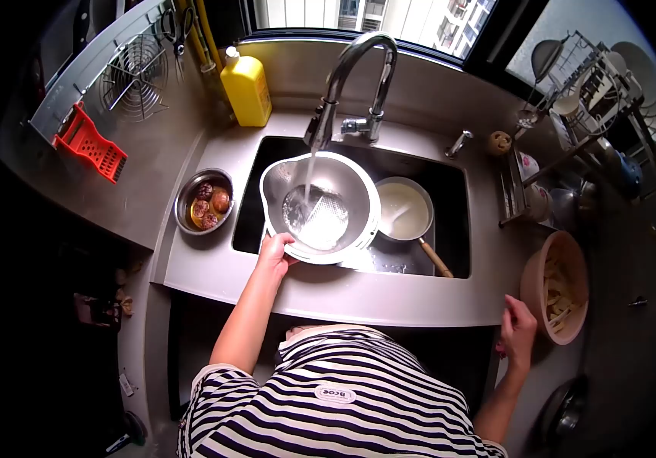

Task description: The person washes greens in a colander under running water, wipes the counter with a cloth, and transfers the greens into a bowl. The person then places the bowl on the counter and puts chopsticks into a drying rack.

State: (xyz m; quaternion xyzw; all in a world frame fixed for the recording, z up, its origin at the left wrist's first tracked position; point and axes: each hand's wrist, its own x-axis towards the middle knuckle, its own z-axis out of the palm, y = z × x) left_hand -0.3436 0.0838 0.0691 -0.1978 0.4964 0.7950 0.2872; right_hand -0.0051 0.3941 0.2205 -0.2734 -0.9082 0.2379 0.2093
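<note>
My left hand [275, 252] grips the near rim of a large metal bowl with a white edge [273, 187], held over the left part of the sink [458, 206]. Water runs from the chrome faucet [337, 76] into this bowl. My right hand [518, 324] is at the counter's front edge on the right, fingers curled, close to a pink basin [533, 284] of pale strips; what it holds, if anything, I cannot make out. A pan with a wooden handle [436, 257], holding cloudy liquid, sits in the sink right of the bowl.
Left of the sink stands a small metal bowl [180, 202] with several dark round pieces. A yellow bottle [245, 91] is behind it. A red grater [93, 143] hangs at the left. At the right, a rack [530, 175] holds dishes [652, 99].
</note>
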